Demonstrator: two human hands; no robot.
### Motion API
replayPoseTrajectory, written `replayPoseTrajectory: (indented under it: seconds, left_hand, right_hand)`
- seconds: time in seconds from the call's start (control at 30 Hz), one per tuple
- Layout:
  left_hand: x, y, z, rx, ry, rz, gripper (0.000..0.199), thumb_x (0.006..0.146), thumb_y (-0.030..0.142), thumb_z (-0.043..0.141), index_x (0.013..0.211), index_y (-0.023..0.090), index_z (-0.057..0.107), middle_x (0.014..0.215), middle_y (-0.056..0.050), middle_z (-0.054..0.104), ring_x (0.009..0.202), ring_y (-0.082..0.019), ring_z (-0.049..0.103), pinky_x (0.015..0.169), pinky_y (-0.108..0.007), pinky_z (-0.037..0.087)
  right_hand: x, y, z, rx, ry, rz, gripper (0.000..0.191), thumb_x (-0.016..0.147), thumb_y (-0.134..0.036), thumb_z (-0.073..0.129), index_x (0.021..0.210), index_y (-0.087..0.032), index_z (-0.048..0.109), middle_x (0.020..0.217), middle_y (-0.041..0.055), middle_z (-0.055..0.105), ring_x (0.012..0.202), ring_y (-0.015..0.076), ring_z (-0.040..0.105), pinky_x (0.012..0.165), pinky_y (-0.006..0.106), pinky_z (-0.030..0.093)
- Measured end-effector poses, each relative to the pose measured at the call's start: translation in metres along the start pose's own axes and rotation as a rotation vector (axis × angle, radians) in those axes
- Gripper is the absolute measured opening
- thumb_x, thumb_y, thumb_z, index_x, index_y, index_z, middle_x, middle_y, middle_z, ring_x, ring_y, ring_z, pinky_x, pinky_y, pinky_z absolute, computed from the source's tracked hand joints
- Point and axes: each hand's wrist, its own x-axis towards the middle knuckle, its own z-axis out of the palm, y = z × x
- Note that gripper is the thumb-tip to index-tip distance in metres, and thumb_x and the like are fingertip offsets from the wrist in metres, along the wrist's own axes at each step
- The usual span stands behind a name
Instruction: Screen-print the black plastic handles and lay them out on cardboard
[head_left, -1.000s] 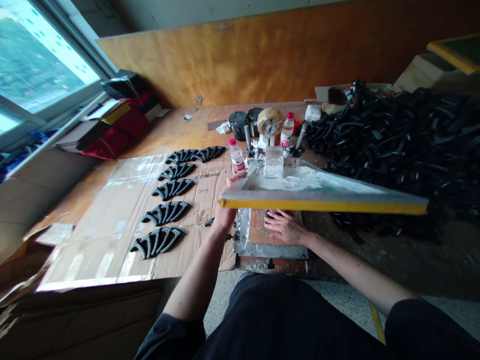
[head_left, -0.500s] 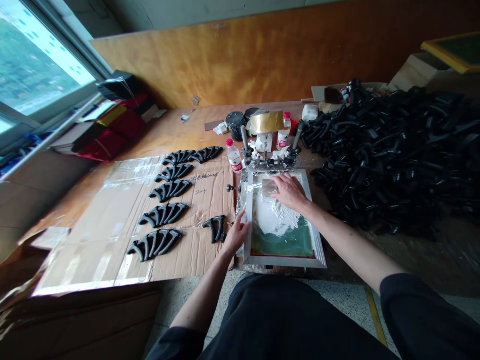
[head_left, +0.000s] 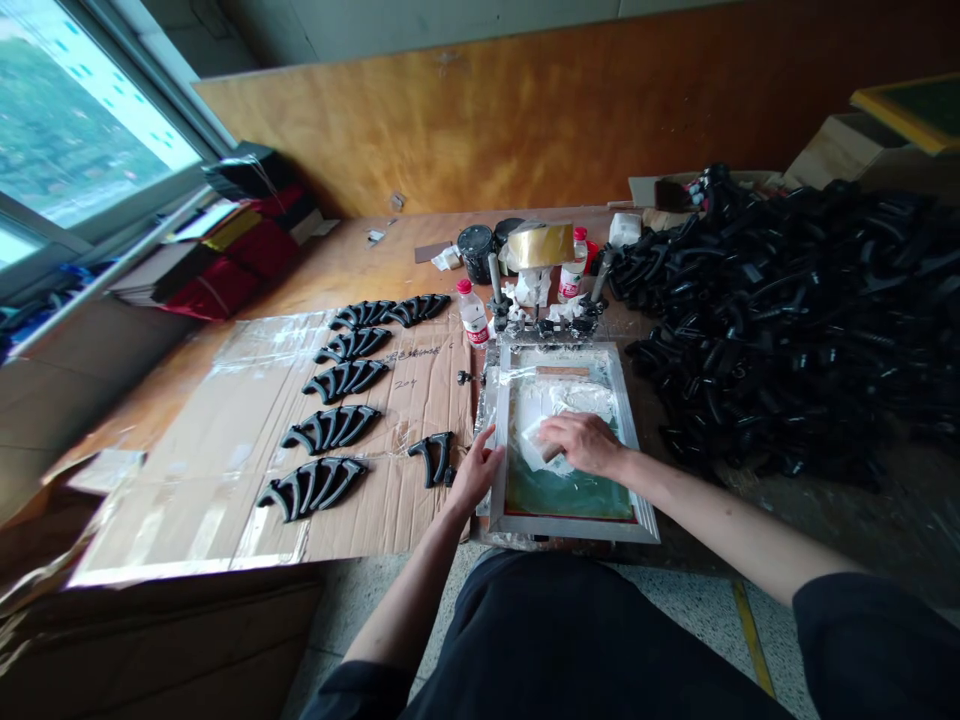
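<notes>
A metal-framed screen (head_left: pixel 646 500) lies on the table in front of me, with white paste (head_left: pixel 574 398) smeared over its green mesh. My right hand (head_left: pixel 585 442) grips a small flat scraper (head_left: pixel 541 440) against the middle of the mesh. At the frame's left edge rests my left hand (head_left: pixel 477 470), thumb and fingers apart, holding nothing. A brown strip (head_left: pixel 562 371) lies near the top of the screen. Behind the frame stands a clamp fixture (head_left: pixel 551 325) spattered with white.
Rows of black curved parts (head_left: pixel 330 430) lie on cardboard (head_left: pixel 202 430) at the left. A large heap of black parts (head_left: pixel 772 330) covers the right side. Bottles (head_left: pixel 472 315) and a black tub (head_left: pixel 475 252) stand behind the screen.
My right hand and the scraper have moved down the screen, toward me, uncovering the brown strip near the top. My left hand stays at the frame's left edge.
</notes>
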Motion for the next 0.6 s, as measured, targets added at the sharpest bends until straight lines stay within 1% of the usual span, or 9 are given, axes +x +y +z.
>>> replayPoseTrajectory:
  seconds: [0.1,0.2,0.27,0.33,0.37,0.43,0.47,0.53,0.6]
  left_hand:
    - [0.000,-0.002,0.000,-0.013,-0.010,0.014,0.064,0.085,0.050,0.052,0.143,0.023,0.044,0.064,0.005,0.045,0.055,-0.010,0.041,0.053,-0.021,0.032]
    - [0.000,0.001,-0.001,-0.003,-0.014,0.013,0.064,0.085,0.050,0.052,0.143,0.024,0.044,0.063,0.006,0.044,0.055,-0.010,0.040,0.052,-0.021,0.032]
    - [-0.003,0.008,-0.005,-0.022,-0.031,0.006,0.067,0.084,0.051,0.054,0.144,0.024,0.042,0.062,0.006,0.044,0.053,-0.010,0.040,0.051,-0.021,0.031]
    - [-0.009,0.021,-0.010,-0.081,-0.032,0.011,0.069,0.084,0.054,0.054,0.145,0.024,0.041,0.063,0.005,0.048,0.051,-0.010,0.039,0.049,-0.021,0.031]
    - [-0.014,0.028,-0.013,-0.120,-0.016,0.023,0.068,0.085,0.057,0.052,0.143,0.023,0.044,0.063,0.004,0.049,0.050,-0.010,0.040,0.048,-0.021,0.031]
    - [-0.023,0.048,-0.019,-0.205,0.031,0.058,0.063,0.087,0.064,0.044,0.132,0.021,0.056,0.063,0.002,0.052,0.049,-0.010,0.041,0.047,-0.022,0.032]
    - [-0.026,0.058,-0.022,-0.244,0.058,0.079,0.062,0.087,0.066,0.039,0.122,0.020,0.062,0.062,0.001,0.053,0.049,-0.011,0.042,0.046,-0.023,0.032]
    - [-0.029,0.082,-0.026,-0.344,0.107,0.140,0.063,0.089,0.069,0.033,0.108,0.019,0.066,0.064,-0.001,0.058,0.051,-0.012,0.047,0.048,-0.024,0.037]
    - [-0.023,0.107,-0.028,-0.445,0.145,0.258,0.060,0.089,0.068,0.033,0.107,0.020,0.064,0.077,-0.003,0.065,0.060,-0.014,0.056,0.054,-0.025,0.044]
  right_hand:
    - [-0.012,-0.005,0.009,0.034,-0.018,-0.064,0.037,0.078,-0.002,0.053,0.104,-0.023,0.070,0.103,0.0031,0.071,0.086,0.0173,0.065,0.072,0.026,0.048]
    - [-0.002,-0.005,0.003,0.044,-0.023,0.021,0.026,0.083,-0.014,0.061,0.104,-0.026,0.069,0.094,-0.0002,0.071,0.077,0.0159,0.065,0.067,0.025,0.047]
    - [0.022,0.001,-0.010,0.024,0.034,0.136,0.032,0.084,-0.023,0.066,0.115,-0.030,0.065,0.097,-0.0005,0.071,0.078,0.0166,0.065,0.068,0.027,0.048]
    - [0.050,0.012,-0.029,-0.007,0.102,0.254,0.048,0.083,-0.027,0.069,0.129,-0.032,0.057,0.106,0.0017,0.070,0.082,0.0183,0.065,0.071,0.029,0.049]
    - [0.060,0.021,-0.040,-0.021,0.134,0.306,0.054,0.083,-0.028,0.070,0.134,-0.032,0.054,0.109,0.0030,0.069,0.082,0.0188,0.064,0.072,0.030,0.049]
    - [0.066,0.045,-0.066,-0.036,0.221,0.394,0.053,0.084,-0.032,0.068,0.136,-0.030,0.053,0.107,0.0047,0.068,0.080,0.0186,0.063,0.072,0.031,0.049]
    - [0.061,0.058,-0.078,-0.035,0.293,0.441,0.048,0.086,-0.034,0.065,0.133,-0.027,0.056,0.105,0.0052,0.068,0.079,0.0183,0.063,0.072,0.031,0.049]
    - [0.039,0.085,-0.095,-0.026,0.473,0.572,0.035,0.091,-0.034,0.056,0.121,-0.019,0.064,0.096,0.0059,0.070,0.077,0.0178,0.062,0.072,0.031,0.048]
    - [0.009,0.104,-0.095,-0.003,0.575,0.703,0.035,0.092,-0.036,0.047,0.104,-0.012,0.070,0.084,0.0063,0.070,0.073,0.0173,0.061,0.069,0.029,0.048]
